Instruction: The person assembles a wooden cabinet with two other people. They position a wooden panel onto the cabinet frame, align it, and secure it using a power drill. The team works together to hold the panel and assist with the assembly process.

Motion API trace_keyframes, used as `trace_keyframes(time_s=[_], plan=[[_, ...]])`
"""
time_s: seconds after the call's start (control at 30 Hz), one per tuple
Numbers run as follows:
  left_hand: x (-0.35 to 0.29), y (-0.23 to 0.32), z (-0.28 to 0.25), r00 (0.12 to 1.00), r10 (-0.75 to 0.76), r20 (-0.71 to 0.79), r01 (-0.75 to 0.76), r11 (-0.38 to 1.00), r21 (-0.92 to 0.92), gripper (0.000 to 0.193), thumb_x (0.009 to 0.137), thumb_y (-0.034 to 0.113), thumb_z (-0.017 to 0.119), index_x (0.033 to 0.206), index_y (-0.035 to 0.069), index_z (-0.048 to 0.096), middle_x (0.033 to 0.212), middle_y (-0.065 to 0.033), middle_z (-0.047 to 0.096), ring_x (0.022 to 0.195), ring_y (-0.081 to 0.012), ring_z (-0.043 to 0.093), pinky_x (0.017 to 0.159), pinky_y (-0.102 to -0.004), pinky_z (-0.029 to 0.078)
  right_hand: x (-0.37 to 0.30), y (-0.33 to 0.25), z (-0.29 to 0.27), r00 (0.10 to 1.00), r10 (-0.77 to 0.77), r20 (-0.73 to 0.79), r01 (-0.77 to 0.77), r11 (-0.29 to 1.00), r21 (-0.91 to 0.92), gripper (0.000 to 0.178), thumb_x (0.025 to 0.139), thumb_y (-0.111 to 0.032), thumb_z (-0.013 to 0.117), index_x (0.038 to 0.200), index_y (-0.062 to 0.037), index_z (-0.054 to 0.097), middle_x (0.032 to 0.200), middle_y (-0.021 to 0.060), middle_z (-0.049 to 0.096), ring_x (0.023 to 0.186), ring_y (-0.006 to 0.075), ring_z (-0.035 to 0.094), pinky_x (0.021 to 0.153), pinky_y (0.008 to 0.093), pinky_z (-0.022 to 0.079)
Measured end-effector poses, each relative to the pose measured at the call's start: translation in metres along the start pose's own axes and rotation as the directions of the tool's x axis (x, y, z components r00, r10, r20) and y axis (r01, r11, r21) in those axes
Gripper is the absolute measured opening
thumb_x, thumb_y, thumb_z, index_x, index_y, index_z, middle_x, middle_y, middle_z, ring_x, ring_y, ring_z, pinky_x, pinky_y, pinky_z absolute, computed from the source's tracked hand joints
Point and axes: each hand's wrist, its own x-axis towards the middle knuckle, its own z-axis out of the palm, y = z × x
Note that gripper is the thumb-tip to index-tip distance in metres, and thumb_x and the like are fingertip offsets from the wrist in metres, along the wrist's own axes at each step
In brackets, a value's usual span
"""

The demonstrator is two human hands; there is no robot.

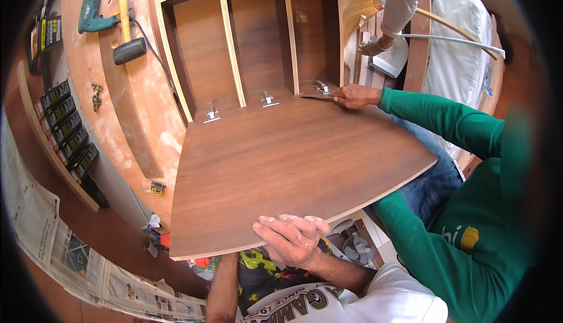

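A large brown wood-grain door panel [299, 159] lies before me, joined along its far edge by several metal hinges [268, 99] to an open three-bay cabinet [237, 41]. My right hand [290, 238] holds the panel's near edge, its fingers bent over the top face. My left forearm [223, 288] reaches up to the same edge, and the hand itself is hidden under the panel. At the right-hand hinge, a co-worker in a green sleeve has a hand [356, 96] on a thin tool whose kind I cannot make out.
To the left lie a teal power drill [97, 15], a black-headed mallet [129, 50], a loose hinge [97, 97] and a tape measure [158, 188]. Black boxes [70, 126] line the far left. Another person's gloved hand [375, 45] is near a dustpan [392, 59] and broom [360, 3].
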Motion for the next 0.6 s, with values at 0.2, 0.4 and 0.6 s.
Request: trace_keyframes(time_s=[0.2,0.4,0.6], plan=[[-0.005,-0.002,0.003,1.000,-0.004,0.003,0.004,1.000,0.000,0.044,0.094,0.040,0.065,0.124,0.009,0.070,0.120,-0.0184,0.072,0.114,-0.0413,0.064,0.098,-0.0532,0.048,0.000,0.002,0.001,1.000,-0.011,-0.008,0.011,1.000,-0.005,0.037,0.072,-0.013,0.068,0.103,-0.0290,0.080,0.109,-0.0177,0.071,0.100,0.0078,0.053,0.104,0.0351,0.024],[-0.013,-0.005,0.005,1.000,-0.004,0.009,0.004,1.000,-0.003,0.044,0.094,0.040,0.065,0.124,0.009,0.070,0.119,-0.0185,0.072,0.114,-0.0414,0.064,0.097,-0.0534,0.048,0.001,0.002,0.002,1.000,-0.021,-0.023,0.020,0.999,-0.030,0.035,0.073,-0.014,0.069,0.103,-0.0299,0.079,0.107,-0.0185,0.071,0.100,0.0073,0.052,0.103,0.0350,0.024],[-0.012,-0.005,0.007,1.000,-0.005,0.007,0.005,1.000,-0.004,0.044,0.094,0.040,0.065,0.123,0.008,0.070,0.119,-0.0185,0.072,0.114,-0.0415,0.064,0.097,-0.0535,0.048,0.003,0.001,0.001,1.000,-0.013,-0.024,0.012,1.000,-0.015,0.037,0.071,-0.013,0.068,0.103,-0.0289,0.080,0.108,-0.0176,0.071,0.100,0.0080,0.052,0.102,0.0353,0.024]])
